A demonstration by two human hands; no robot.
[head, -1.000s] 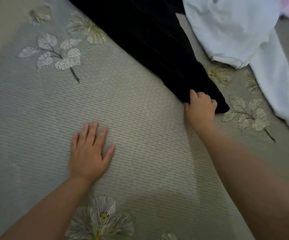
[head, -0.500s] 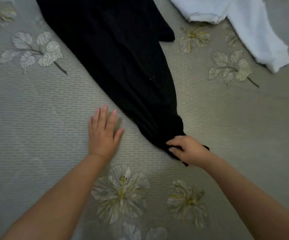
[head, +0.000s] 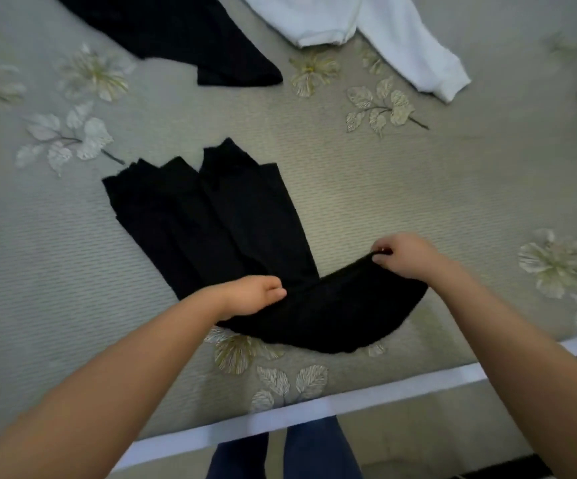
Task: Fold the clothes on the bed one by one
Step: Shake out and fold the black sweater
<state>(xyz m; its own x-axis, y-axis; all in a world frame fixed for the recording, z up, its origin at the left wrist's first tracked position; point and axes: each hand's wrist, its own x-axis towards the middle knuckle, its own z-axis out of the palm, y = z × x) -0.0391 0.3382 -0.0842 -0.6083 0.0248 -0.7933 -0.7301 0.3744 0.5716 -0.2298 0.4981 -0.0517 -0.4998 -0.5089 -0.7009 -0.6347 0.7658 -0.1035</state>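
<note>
A person stands at the edge of a bed (head: 435, 188), seen from above through a head-worn camera, both bare forearms reaching forward. The bed cover is a pale grey-green woven fabric with a fine ribbed texture, scattered with embroidered cream flowers and silver leaves. A white band (head: 314, 414) runs along the near edge of the bed.

A black garment (head: 231, 223) lies in the middle of the bed, directly in front of the person. It is soft, matte and dark enough that its seams are hard to make out. Its far part lies flat in long overlapping panels with pointed, uneven ends; its near part is a thicker, curved bundle lifted slightly off the cover.

The left hand (head: 250, 295) holds the near left part of the black garment, thumb on top of the cloth and fingers hidden beneath it. The right hand (head: 404, 255) pinches the upper right edge of the bundle between curled fingertips and thumb, pulling it taut into a ridge.

Beyond the black garment, towards the far side of the bed, lies a second black cloth (head: 190, 39), loosely spread. To the right of that sits a white garment (head: 394, 39) of thick, soft fabric, one long cuffed sleeve trailing towards the black garment. Below the near edge of the bed, dark blue trouser legs (head: 290, 451) are visible.
</note>
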